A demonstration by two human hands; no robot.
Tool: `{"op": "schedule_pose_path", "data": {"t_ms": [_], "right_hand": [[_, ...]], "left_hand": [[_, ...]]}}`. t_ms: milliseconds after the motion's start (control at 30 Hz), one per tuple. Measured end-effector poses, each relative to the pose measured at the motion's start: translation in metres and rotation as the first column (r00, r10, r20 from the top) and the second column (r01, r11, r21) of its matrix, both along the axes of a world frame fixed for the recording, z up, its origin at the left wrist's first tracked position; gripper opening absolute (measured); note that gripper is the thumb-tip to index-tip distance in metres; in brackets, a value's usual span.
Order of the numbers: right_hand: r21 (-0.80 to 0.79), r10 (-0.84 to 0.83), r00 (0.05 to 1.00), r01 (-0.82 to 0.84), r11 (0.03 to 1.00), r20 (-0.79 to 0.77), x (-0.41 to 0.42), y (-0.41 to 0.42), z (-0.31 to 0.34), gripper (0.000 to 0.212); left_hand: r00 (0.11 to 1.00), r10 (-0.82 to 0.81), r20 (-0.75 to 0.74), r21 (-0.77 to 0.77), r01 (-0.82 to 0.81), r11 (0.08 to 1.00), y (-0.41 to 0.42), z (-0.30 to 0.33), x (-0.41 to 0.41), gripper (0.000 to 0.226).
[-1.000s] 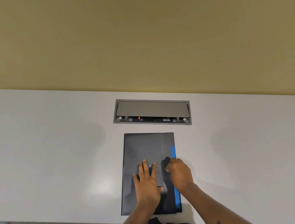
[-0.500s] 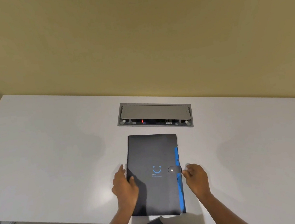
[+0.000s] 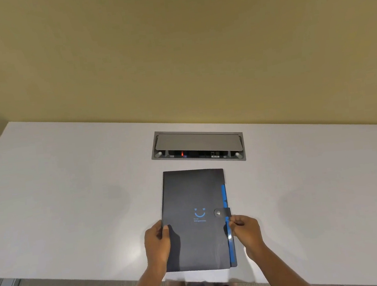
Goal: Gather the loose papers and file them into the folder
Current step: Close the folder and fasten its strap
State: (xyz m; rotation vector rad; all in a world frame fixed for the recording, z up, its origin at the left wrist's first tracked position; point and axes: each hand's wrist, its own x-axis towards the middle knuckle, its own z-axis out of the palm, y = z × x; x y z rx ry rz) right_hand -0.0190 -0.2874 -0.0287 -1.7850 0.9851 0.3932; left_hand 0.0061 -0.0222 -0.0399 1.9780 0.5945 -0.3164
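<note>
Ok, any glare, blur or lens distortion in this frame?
Head view: soft glare on the white table beside the left hand; faint sheen on the folder; table edges splay from the wide angle; the print under the smiley is unreadable.

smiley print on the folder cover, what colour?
Blue, on the dark folder cover; clearest in the head view.

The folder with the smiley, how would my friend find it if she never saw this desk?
Start at the white desk and find the grey cable box sunk into its far middle. Just in front of it lies the dark folder, flat and snapped shut, with the left hand and right hand at its sides. It alone has a blue smiley and blue edge.
</note>
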Motion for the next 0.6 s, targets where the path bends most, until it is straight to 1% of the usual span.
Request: {"op": "schedule_pose_path", "data": {"t_ms": [100,167,300,467,600], "right_hand": [[-0.009,0.042,0.999,-0.042,0.999,0.001,0.0,0.011,0.0,0.017],[-0.003,0.041,0.999,-0.041,0.999,0.0,0.003,0.022,0.001,0.02],[-0.004,0.063,0.998,-0.063,0.998,0.01,0.013,0.049,0.002,0.021],[0.028,0.147,0.989,-0.148,0.989,0.025,0.036,0.095,-0.001,0.018],[0.064,0.234,0.972,-0.235,0.97,0.016,0.062,0.138,-0.002,0.016]], "left_hand": [[0.991,0.128,-0.029,-0.073,-0.13,0.989,0.005,-0.003,-0.002,0.011],[0.979,0.201,-0.025,-0.098,-0.203,0.974,0.011,-0.004,-0.004,0.009],[0.956,0.292,-0.032,-0.115,-0.294,0.949,0.037,-0.007,-0.004,0.025],[0.928,0.372,-0.006,-0.093,-0.371,0.924,0.086,0.003,0.006,0.023],[0.919,0.392,0.022,-0.052,-0.391,0.919,0.133,0.006,0.021,0.035]]}}
